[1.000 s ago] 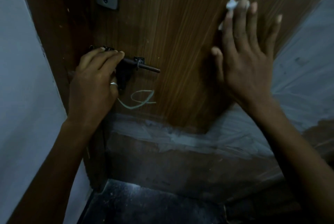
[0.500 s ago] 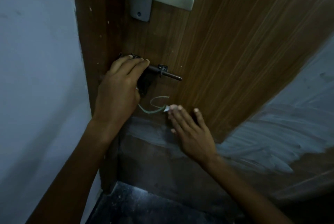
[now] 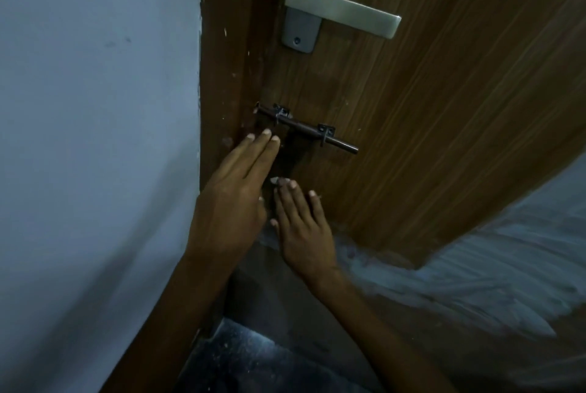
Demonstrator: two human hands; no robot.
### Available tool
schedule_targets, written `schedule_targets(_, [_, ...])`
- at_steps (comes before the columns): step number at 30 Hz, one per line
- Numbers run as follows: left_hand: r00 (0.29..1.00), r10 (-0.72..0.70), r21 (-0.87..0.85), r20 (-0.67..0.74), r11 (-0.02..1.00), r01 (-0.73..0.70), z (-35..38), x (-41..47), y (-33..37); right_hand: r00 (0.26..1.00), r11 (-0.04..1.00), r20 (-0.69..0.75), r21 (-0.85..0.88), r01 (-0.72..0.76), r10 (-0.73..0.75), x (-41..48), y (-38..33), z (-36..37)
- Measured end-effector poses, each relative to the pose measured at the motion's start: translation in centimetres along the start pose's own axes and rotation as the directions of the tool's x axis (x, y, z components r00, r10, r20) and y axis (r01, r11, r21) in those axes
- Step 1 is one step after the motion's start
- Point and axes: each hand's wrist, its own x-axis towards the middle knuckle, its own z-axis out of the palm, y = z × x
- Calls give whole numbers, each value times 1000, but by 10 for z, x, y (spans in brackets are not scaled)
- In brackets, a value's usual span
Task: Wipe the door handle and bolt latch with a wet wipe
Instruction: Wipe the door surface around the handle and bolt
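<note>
In the head view the brown wooden door (image 3: 444,107) filled the upper right, with a pale wall (image 3: 95,107) running down the 9 o'clock side and a dark floor (image 3: 253,357) at 6 o'clock. The silver door handle (image 3: 342,10) sat at 12 o'clock, its lever pointing toward 3 o'clock. The dark bolt latch (image 3: 306,126) lay just above centre, slanting down toward 4 o'clock, and no hand was touching it. The left hand (image 3: 231,208) reached up from 7 o'clock with its fingers (image 3: 268,145) straight and pressed together, holding nothing, the tips just beneath the latch's left end. The right hand (image 3: 304,230) came in from 5 o'clock, just beside the left hand, with its fingers straight and flat toward the door. Only a small white scrap of the wet wipe (image 3: 274,181) showed at its fingertips, at 6 o'clock from the latch, and how the hand held the wipe could not be told.
</note>
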Motion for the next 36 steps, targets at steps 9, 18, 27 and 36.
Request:
schedule_targets(9, [985,-148,4,90,989,148,31,-80,-23,929,926,-12,-70,-370,370,-63,59,-27])
schedule_targets(18, [952,-257,-21,164,964,264,30,-100,-32,974,973,77,73,-218,212,11,-40,11])
schedule_targets(27, [962,-269,-85,-40,960,265,18,-66,-19,985,985,87,73,-159,152,-8,-32,11])
schedule_targets(36, [963,-250,-72,-95,967,244,32,14,11,844,850,120,-4,-526,523,-92,43,-14])
